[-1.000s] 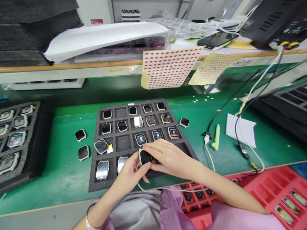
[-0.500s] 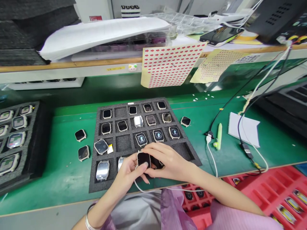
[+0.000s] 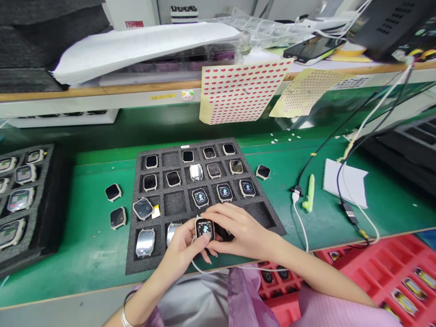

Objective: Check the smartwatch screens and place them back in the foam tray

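Observation:
Between my hands is a smartwatch (image 3: 205, 228) without a strap, its screen lit with a watch face. My left hand (image 3: 186, 240) grips its left and lower side, the thumb lying on the screen. The fingers of my right hand (image 3: 235, 228) close around its top and right edge. A white cable (image 3: 200, 270) runs out from beneath my left hand. Below my hands is a dark foam tray (image 3: 174, 203) holding several watch cases; three in one row, such as this lit watch (image 3: 225, 192), show faces. My right hand covers part of the tray's front row.
Two loose watches (image 3: 113, 192) lie left of the tray, another watch (image 3: 263, 171) right of it. A second foam tray (image 3: 47, 204) stands far left. On the right are a green pen (image 3: 309, 193), white paper (image 3: 345, 181) and cables. Red trays (image 3: 384, 272) sit below the bench edge.
The screen of the held watch has gone from dark to lit, showing a watch face. Both hands keep nearly the same place and grip.

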The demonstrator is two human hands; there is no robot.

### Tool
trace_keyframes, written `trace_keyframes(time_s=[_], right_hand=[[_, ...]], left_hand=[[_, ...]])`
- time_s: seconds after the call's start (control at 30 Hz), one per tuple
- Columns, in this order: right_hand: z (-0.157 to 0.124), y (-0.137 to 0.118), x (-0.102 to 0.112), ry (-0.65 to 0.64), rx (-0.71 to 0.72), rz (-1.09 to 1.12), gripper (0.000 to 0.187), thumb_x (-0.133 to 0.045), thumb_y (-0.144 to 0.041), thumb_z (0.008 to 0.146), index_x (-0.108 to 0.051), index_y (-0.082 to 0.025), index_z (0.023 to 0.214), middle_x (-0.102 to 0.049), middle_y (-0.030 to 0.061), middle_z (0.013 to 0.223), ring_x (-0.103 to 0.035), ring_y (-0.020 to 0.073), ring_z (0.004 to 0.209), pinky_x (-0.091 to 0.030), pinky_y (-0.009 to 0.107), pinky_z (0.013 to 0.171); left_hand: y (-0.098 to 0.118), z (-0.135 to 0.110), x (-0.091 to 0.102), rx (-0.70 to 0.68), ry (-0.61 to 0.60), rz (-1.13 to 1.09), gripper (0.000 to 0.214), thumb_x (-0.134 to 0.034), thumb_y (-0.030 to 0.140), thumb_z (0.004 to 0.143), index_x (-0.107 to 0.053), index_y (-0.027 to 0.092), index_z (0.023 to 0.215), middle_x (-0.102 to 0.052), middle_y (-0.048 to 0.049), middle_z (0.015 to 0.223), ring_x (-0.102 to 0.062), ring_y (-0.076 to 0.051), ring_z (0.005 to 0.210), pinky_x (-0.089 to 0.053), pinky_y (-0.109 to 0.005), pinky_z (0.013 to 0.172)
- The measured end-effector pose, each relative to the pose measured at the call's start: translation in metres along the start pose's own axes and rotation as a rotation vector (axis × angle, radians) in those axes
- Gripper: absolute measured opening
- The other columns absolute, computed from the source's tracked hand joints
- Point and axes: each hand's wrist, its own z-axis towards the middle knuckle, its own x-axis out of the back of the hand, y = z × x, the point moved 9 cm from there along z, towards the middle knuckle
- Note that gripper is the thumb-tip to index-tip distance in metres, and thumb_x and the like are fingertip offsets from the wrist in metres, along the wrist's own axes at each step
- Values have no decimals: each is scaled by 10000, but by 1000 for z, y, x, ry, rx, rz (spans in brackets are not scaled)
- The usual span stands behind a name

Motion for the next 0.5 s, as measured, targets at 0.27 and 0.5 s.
trace_keyframes(time_s=[0.27, 0.5], right_hand=[[-3, -1, 5, 39, 8, 17, 404, -674, -291, 829, -535, -130, 1172, -594, 136, 1130, -561, 247, 1022, -471, 409, 886], [-54, 39, 65, 58, -306, -80, 356, -663, -299, 838, -531, -194, 1152, -527, 104, 1110, -527, 253, 1053, -461, 399, 904]], left_hand=[[-4, -6, 3, 25, 23, 295, 276, -515, 372, 909, -484, 191, 1115, -510, 33, 697, -490, -106, 596, -425, -196, 528], [-3, -6, -2, 58, -33, 265, 276, -525, 369, 902, -450, 212, 1117, -498, -14, 922, -404, -87, 622, -333, -171, 458]])
